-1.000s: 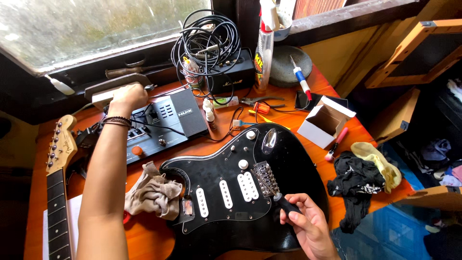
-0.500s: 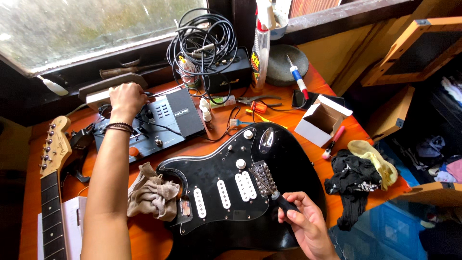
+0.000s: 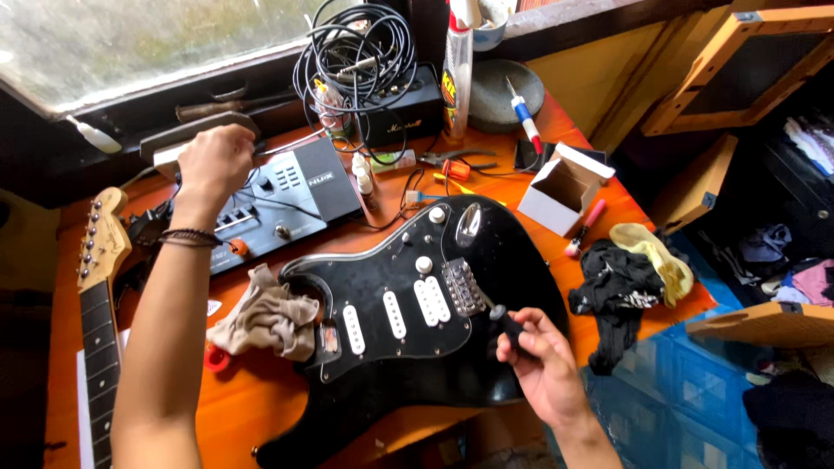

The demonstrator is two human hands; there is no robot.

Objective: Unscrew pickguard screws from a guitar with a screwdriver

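While the right hand (image 3: 543,365) grips a screwdriver (image 3: 506,321), a white box (image 3: 563,187) stands open.

Single head-worn view, steeply downward, close over cluttered orange workbench (image 3: 261,408).

Left hand (image 3: 213,161): I can't see what its fingers grip;
Guitar neck (image 3: 97,321): cut off at bottom edge;
Screwdriver (image 3: 502,320): handle buried in my right hand (image 3: 547,369)

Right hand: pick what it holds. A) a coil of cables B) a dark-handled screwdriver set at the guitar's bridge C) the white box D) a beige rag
B: the right hand grips a dark-handled screwdriver whose tip points at the bridge of the black guitar body; the beige rag, cable coil and white box lie untouched.
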